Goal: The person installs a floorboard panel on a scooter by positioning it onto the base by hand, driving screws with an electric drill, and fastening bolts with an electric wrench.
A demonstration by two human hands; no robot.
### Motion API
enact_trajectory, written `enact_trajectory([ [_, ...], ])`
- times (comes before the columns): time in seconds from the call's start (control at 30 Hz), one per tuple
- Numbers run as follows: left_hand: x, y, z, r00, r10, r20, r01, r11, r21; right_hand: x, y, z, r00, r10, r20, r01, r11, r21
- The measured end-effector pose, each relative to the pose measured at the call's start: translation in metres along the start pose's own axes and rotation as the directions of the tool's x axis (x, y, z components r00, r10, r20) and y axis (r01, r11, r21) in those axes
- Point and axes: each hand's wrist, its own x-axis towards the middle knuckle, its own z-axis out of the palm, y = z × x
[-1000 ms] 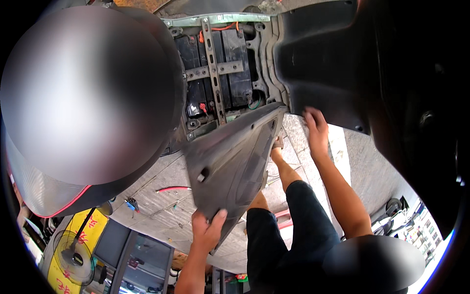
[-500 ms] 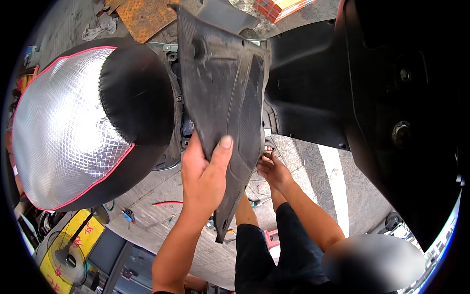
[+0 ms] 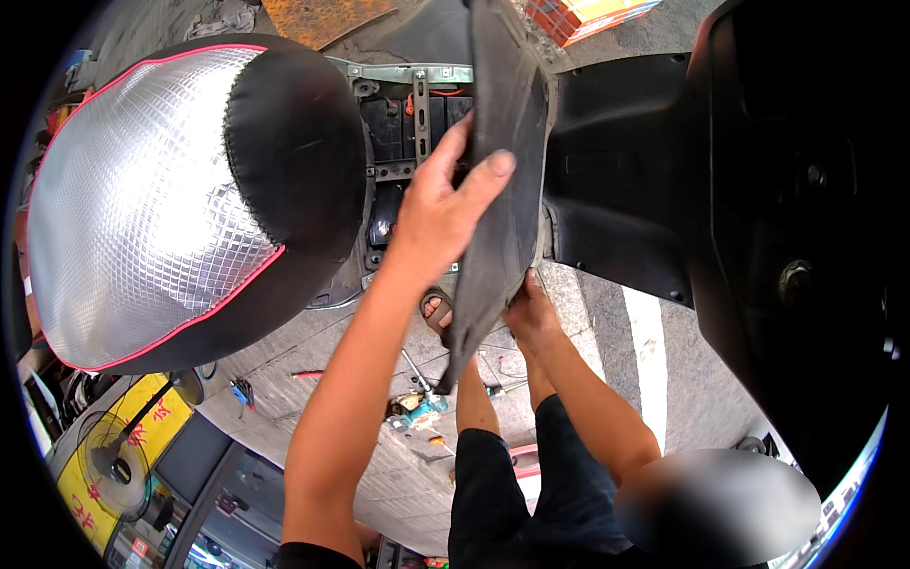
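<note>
A dark grey scooter floor panel (image 3: 512, 223) stands tipped up on its edge across the middle of the scooter. My left hand (image 3: 441, 213) is closed on its left edge, thumb over the face and fingers behind. My right hand (image 3: 536, 308) is at the panel's near right edge; its fingertips are partly hidden behind it. Left of the panel, the open bay shows black batteries (image 3: 387, 128) with an orange-red wire, under a perforated metal bracket (image 3: 422, 119).
The seat with a silver quilted cover (image 3: 142, 209) lies left, the black front body (image 3: 616, 161) right. A teal power tool (image 3: 417, 410) and other tools lie on the paving near my sandalled foot (image 3: 436, 313). A standing fan (image 3: 118, 465) is lower left, an orange box (image 3: 578, 19) at the back.
The panel has tipped up and moved right, uncovering the battery bay. My left hand has risen with it to the right. My right hand has moved slightly right, against the panel's edge.
</note>
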Motion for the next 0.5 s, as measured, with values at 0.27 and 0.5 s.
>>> enact_trajectory([
  [0.27, -0.018, -0.016, -0.052, 0.961, -0.254, -0.106, 0.273, 0.928, 0.254, 0.004, 0.012, 0.017, 0.971, -0.054, -0.234, 0.071, 0.995, 0.068],
  [0.5, -0.056, -0.023, -0.046, 0.930, -0.353, -0.108, 0.301, 0.895, -0.329, 0.001, 0.006, 0.033, 0.980, -0.031, -0.194, 0.041, 0.998, 0.047],
])
